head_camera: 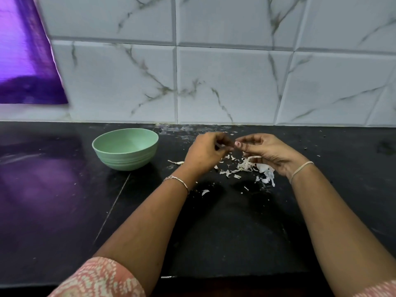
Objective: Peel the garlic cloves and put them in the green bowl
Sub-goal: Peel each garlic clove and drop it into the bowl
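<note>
Bowl [125,160] on the counter [64,200], left of the peel scraps [244,166], wall [225,82] behind.

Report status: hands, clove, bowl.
Left hand and right hand both pinch garlic clove, raised over counter. Green bowl left of hands, no cloves visible inside. Peel scraps below; nothing blocking.

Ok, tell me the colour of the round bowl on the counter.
Pale green round bowl, head view.

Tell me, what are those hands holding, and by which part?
What looks like a clove, pinched at the fingertips of the left hand and right hand, one from each side. Fingers hide most of it.
</note>
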The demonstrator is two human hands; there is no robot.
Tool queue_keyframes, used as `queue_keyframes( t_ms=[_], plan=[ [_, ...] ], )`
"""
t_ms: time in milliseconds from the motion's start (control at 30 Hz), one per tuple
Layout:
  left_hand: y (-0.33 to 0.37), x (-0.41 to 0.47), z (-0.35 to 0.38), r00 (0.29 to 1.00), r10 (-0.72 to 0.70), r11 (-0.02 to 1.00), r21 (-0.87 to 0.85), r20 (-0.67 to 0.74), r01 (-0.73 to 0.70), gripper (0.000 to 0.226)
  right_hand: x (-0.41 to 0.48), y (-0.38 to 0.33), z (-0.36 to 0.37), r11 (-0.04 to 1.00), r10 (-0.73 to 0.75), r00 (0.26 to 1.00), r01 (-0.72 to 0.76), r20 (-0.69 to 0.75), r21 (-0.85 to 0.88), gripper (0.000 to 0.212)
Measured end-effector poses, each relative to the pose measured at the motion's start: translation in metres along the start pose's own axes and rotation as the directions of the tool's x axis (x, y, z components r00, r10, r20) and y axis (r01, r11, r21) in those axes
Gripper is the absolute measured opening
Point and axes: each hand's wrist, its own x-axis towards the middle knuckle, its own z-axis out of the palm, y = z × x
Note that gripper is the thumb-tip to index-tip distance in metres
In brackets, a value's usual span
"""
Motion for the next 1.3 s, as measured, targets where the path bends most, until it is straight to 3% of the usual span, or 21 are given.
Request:
queue_keyframes(
  t_ms=[67,167,233,333,467,633,767,867,1000,1200,1300],
  plan=[
    [-0.005,0.002,-0.008,0.998,-0.063,0.991,-0.115,-0.017,0.061,0.014,0.004,0.0,-0.001,0.995,-0.098,0.988,0.099,-0.12,0.005,0.027],
    [-0.012,0.005,-0.018,0.994,-0.112,0.978,-0.18,0.002,0.11,0.022,0.005,0.002,0.0,0.956,-0.194,0.963,0.142,-0.189,-0.258,0.026],
    [-0.015,0.007,-0.022,0.992,-0.122,0.979,-0.163,0.018,0.123,0.018,-0.001,0.002,0.006,0.883,-0.2,0.977,0.146,-0.079,-0.445,0.026],
    [-0.018,0.01,-0.027,0.984,-0.179,0.967,-0.181,0.014,0.179,0.026,-0.023,0.001,0.029,0.661,-0.099,0.96,0.261,0.262,-0.703,0.049],
    [-0.024,0.011,-0.033,0.97,-0.242,0.96,-0.155,-0.038,0.233,0.031,-0.052,0.011,0.063,0.399,0.095,0.882,0.391,0.462,-0.829,0.072],
    [-0.022,0.006,-0.04,0.985,-0.168,0.985,-0.039,-0.049,0.166,0.007,-0.05,0.016,0.064,0.292,0.147,0.921,0.308,0.361,-0.905,0.075],
    [-0.023,0.002,-0.047,0.981,-0.182,0.982,0.065,0.064,0.178,0.014,-0.039,0.02,0.056,0.204,0.074,0.965,0.232,0.251,-0.951,0.077],
    [-0.031,0.002,-0.047,0.976,-0.212,0.961,0.194,0.048,0.199,0.022,-0.028,0.019,0.066,0.191,-0.006,0.957,0.284,0.289,-0.94,0.069],
    [-0.04,0.003,-0.045,0.958,-0.288,0.927,0.257,0.017,0.274,0.03,0.0,0.015,0.091,0.226,0.005,0.95,0.304,0.313,-0.925,0.06],
    [-0.048,0.004,-0.045,0.917,-0.38,0.883,0.344,0.125,0.319,0.043,0.027,0.023,0.095,0.363,-0.072,0.976,0.218,0.206,-0.906,0.051],
    [-0.052,0.006,-0.046,0.895,-0.41,0.87,0.37,0.177,0.326,0.044,0.024,0.023,0.082,0.319,-0.071,0.988,0.156,0.14,-0.935,0.049]
  ],
)
